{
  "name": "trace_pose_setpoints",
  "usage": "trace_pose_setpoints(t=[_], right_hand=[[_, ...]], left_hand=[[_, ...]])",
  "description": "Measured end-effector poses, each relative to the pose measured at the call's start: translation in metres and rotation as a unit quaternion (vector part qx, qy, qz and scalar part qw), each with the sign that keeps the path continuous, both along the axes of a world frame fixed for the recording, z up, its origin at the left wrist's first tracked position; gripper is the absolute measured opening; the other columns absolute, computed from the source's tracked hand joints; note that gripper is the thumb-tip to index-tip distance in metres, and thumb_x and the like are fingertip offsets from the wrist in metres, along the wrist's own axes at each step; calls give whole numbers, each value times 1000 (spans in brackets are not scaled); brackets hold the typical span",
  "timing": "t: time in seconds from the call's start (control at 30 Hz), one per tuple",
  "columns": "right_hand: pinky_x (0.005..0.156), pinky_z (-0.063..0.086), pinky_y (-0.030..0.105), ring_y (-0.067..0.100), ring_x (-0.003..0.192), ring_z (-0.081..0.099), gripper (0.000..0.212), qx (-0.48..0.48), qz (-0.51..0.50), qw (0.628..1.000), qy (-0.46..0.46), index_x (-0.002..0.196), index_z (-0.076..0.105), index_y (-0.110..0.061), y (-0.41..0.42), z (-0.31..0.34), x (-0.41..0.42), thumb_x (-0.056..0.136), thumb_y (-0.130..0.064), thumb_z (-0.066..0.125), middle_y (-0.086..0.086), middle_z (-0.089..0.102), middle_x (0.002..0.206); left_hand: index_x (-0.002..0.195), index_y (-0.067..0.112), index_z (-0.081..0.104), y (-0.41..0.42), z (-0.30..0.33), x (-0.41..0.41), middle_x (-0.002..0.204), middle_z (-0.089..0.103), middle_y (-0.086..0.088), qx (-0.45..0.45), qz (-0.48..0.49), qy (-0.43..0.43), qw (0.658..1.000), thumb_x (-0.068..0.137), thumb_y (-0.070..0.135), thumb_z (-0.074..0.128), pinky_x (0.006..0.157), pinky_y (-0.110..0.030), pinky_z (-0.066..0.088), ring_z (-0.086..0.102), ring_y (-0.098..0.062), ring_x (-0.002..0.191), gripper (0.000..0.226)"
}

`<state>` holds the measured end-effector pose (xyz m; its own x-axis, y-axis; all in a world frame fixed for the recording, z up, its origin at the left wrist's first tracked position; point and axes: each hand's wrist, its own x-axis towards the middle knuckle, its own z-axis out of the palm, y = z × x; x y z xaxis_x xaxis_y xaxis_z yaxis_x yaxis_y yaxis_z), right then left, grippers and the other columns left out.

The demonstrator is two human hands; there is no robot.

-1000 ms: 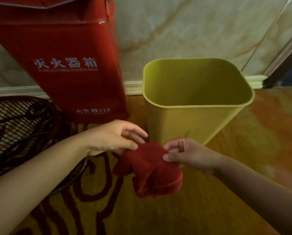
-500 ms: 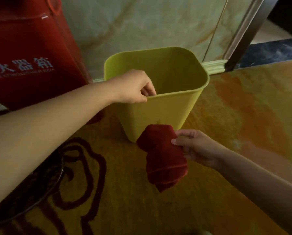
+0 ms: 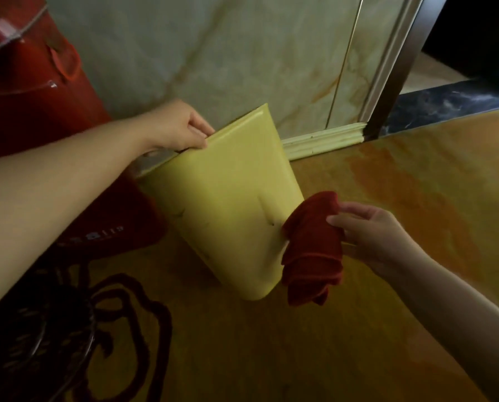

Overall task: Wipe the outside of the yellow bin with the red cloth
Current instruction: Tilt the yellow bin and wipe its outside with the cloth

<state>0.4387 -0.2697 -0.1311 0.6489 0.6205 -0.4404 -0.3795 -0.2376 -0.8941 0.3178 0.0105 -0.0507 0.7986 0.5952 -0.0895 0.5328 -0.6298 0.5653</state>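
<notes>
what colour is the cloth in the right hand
Dark red cloth, clearest in the head view.

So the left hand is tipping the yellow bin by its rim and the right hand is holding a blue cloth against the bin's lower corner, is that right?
Not quite. The cloth is red, not blue. The head view shows the left hand gripping the rim of the tilted yellow bin, while the right hand holds the bunched red cloth at the bin's lower right corner.
</notes>
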Motion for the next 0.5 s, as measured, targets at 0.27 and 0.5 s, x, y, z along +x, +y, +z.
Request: trace_pose_setpoints(t=[0.27, 0.5], right_hand=[[75, 55, 28, -1, 90, 59, 39, 41, -30, 896, -440, 120, 56, -25, 85, 44, -7, 82, -32, 61, -19, 60, 99], [107, -5, 70, 24, 141, -24, 73, -101, 181, 769, -605, 138, -8, -52, 157, -53, -12, 82, -67, 36, -7, -15, 157]], left_hand=[[110, 15, 63, 31, -9, -15, 77, 65, 1, -41, 33, -13, 999, 76, 5, 62, 46, -5, 41, 52, 9, 47, 35], [120, 25, 56, 45, -1, -31, 108, 68, -19, -169, -1, 90, 981, 67, 3, 66, 95, -48, 43, 61, -28, 98, 58]])
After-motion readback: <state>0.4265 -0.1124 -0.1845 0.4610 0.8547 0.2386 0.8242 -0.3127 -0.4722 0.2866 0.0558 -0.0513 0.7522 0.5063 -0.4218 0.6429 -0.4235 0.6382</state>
